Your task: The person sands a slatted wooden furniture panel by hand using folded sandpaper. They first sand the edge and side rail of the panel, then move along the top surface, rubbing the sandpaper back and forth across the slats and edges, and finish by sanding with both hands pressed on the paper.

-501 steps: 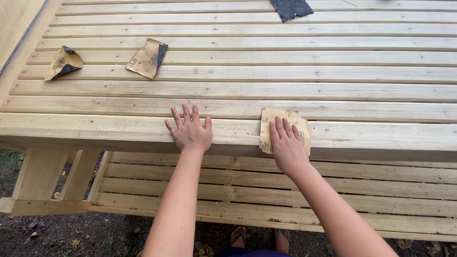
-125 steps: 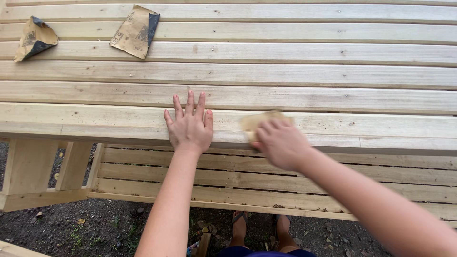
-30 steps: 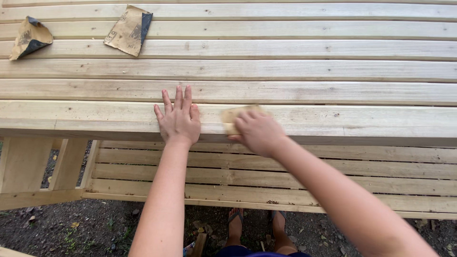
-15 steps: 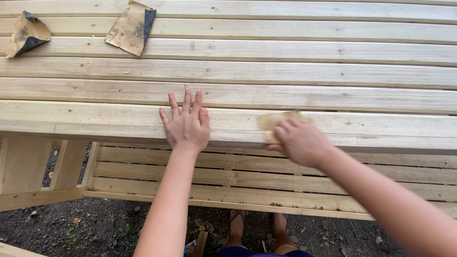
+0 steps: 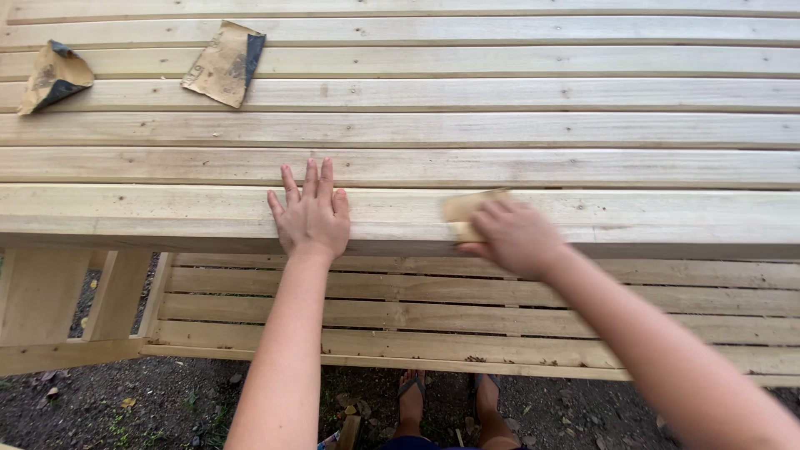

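1. The right hand is curling its fingers over a tan piece of sandpaper and pressing it onto the nearest plank of a slatted wooden table top, right at the near edge.
2. The sandpaper is lying partly under the fingers; only its far-left corner is showing, sticking out to the left and far side of the knuckles.
3. The left hand is lying flat on the same plank, palm down, fingers spread wide and holding nothing; it is sitting to the left of the sandpaper, near it but apart.
4. Two more sandpaper pieces are lying well apart from both hands at the far left: a folded sheet with a dark corner turned up, and a crumpled piece further left.
5. Below the table top, a slatted bench seat is running left to right, and sandalled feet are standing on the dirt just near it.
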